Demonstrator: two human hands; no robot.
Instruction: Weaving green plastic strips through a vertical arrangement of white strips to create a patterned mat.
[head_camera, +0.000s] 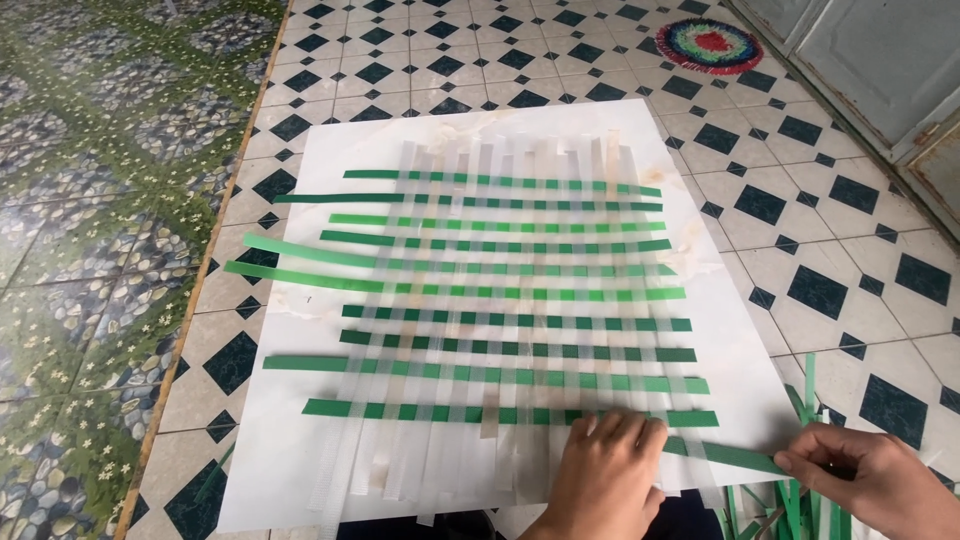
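strip axis: my right fingers (800, 462) pinch the green strip (725, 455); it runs left toward my left hand (605, 470).
left hand: nearer, pressed flat and unclenched on the woven mat (500, 300).

White sheet (700, 330), plain, with faint tan stains near edges. Woven mat (500, 300): green horizontal strips crossed by translucent whitish vertical strips, giving a checker of dark and pale green. Loose strips (815, 500) at lower right: green. Floor tiles (850, 230): cream with dark navy diamonds and small grey corner marks. Floor covering (100, 200) at left: green-blue pebble and flower print. Round mat (710, 45): concentric rings, red centre, then green, blue, white, pink.
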